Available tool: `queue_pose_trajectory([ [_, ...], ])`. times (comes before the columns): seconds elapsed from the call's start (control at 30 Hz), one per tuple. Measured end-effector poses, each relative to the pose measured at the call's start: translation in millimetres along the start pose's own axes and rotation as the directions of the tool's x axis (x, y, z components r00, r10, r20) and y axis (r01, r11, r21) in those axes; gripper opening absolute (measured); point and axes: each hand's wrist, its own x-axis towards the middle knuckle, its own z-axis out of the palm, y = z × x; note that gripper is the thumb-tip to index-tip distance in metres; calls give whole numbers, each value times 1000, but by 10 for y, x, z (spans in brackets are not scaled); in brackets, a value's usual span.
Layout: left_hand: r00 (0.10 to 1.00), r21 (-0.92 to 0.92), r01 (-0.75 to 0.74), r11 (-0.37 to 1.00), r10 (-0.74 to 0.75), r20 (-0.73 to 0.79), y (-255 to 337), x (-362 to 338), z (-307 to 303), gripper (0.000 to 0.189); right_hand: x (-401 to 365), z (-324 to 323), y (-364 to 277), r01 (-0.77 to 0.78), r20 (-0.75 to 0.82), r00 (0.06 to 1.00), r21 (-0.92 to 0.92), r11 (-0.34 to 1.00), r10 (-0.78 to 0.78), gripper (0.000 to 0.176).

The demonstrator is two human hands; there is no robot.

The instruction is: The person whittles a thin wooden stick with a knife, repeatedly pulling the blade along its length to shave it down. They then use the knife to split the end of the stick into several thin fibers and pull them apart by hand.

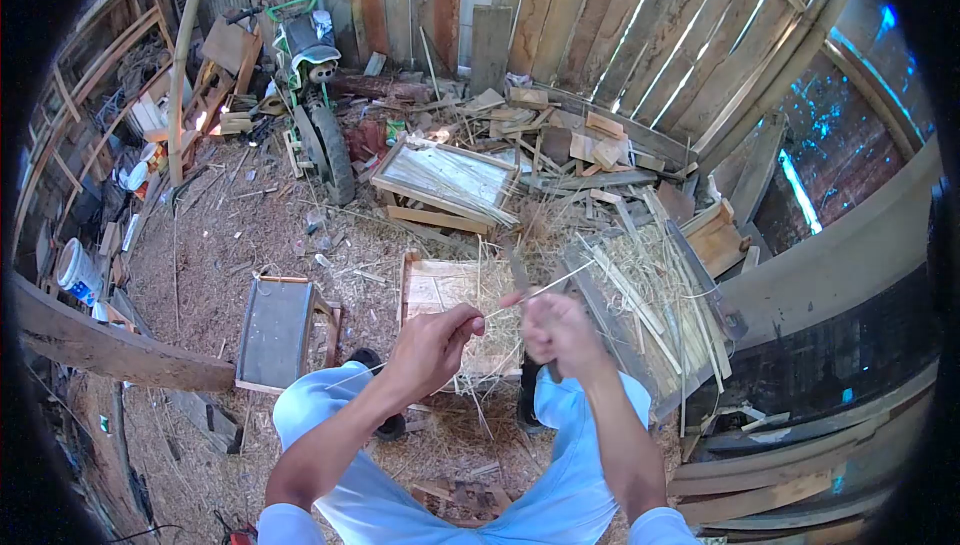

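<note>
My left hand point(440, 348) is closed, fingers pinched round a thin bamboo strip point(350, 378) whose tail passes back over my left forearm. The strip's other end point(562, 280) slants up to the right, past my right hand. My right hand point(563, 330), slightly blurred, is closed round a knife; its dark blade point(517, 270) points up and away from me. Both hands are above my knees, close together. Below them is a low wooden bench point(425, 280) strewn with fine shavings.
A small dark-topped stool point(275, 330) stands to the left. On the right, a board point(650, 295) carries many split strips. Farther off are a white-topped wooden frame point(450, 177), scrap wood point(600, 140) and a motorbike point(320, 125). A thick beam point(130, 350) crosses at left.
</note>
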Motion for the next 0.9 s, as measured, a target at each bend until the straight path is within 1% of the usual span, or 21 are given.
queue_pose_trajectory([
  [0.03, 1000, -16, -6, 1000, 6, -6, 25, 12, -11, 7, 5, -14, -3, -1, 0, 1000, 4, 1000, 1, 30],
  [0.1, 1000, -26, -9, 1000, 9, -11, 46, 2, -25, 7, 31, -88, -62, 25, -75, 997, -22, 999, -27, 29],
  [0.17, 995, -59, -82, 995, 78, -64, 45, 4, -46, 7, 35, -376, -181, 176, -199, 966, 22, 984, -168, 29],
  [0.2, 994, -56, -85, 995, 81, -75, 19, 5, -63, 7, 17, -508, -243, 252, -258, 938, 52, 966, -231, 28],
  [0.23, 999, -37, -29, 999, 27, -46, -31, 1, -87, 8, 9, -650, -291, 255, -249, 940, 49, 966, -236, 28],
  [0.27, 999, -15, 31, 999, -31, -14, -76, -3, -103, 9, 1, -781, -315, 306, -331, 902, 42, 951, -276, 27],
  [0.3, 999, -6, 31, 999, -31, -13, -104, 8, -116, 9, 7, -807, -309, 357, -414, 856, 35, 934, -312, 26],
  [0.33, 998, -62, 65, 996, -66, -11, -131, 35, -128, 11, 31, -799, -258, 360, -408, 858, 41, 932, -313, 26],
  [0.4, 992, -171, 123, 978, -122, 18, -202, 85, -123, 19, 87, -694, -190, 322, -443, 840, -60, 945, -315, 24],
  [0.43, 992, -167, 128, 978, -127, 13, -210, 96, -112, 19, 128, -602, -161, 320, -437, 844, -56, 946, -312, 24],
  [0.47, 968, -392, 250, 885, -228, 104, -206, 144, -90, 20, 172, -491, -120, 317, -407, 851, -109, 942, -334, 23],
  [0.5, 930, -581, 368, 726, -301, 213, -174, 187, -82, 22, 201, -387, -89, 314, -374, 858, -161, 936, -352, 21],
  [0.53, 943, -667, 327, 669, -280, 181, -194, 227, -68, 24, 241, -351, -41, 308, -381, 859, -148, 940, -341, 19],
  [0.57, 942, -666, 325, 671, -290, 168, -233, 277, -39, 24, 266, -300, -20, 306, -367, 866, -144, 941, -338, 19],
  [0.63, 959, -820, 208, 533, -277, 63, -355, 369, 4, 24, 316, -174, 29, 282, -372, 867, -184, 941, -333, 18],
  [0.67, 970, -840, 158, 519, -242, 32, -428, 414, -7, 24, 337, -122, 51, 268, -370, 873, -184, 946, -319, 16],
  [0.7, 968, -837, 150, 526, -251, 15, -465, 446, -32, 24, 367, -71, 93, 268, -352, 881, -180, 947, -316, 16],
  [0.77, 950, -843, 183, 506, -311, 20, -525, 493, -55, 25, 397, 24, 193, 230, -335, 877, -336, 913, -344, 17],
  [0.8, 947, -884, 179, 431, -319, 36, -554, 506, -60, 24, 381, 65, 231, 185, -296, 907, -360, 914, -301, 17],
  [0.83, 947, -883, 174, 435, -321, 28, -582, 507, -55, 24, 383, 101, 288, 188, -288, 909, -360, 914, -301, 17],
  [0.9, 941, -908, 139, 396, -338, -3, -616, 514, -34, 21, 419, 146, 424, 214, -164, 904, -626, 750, -394, 17],
])
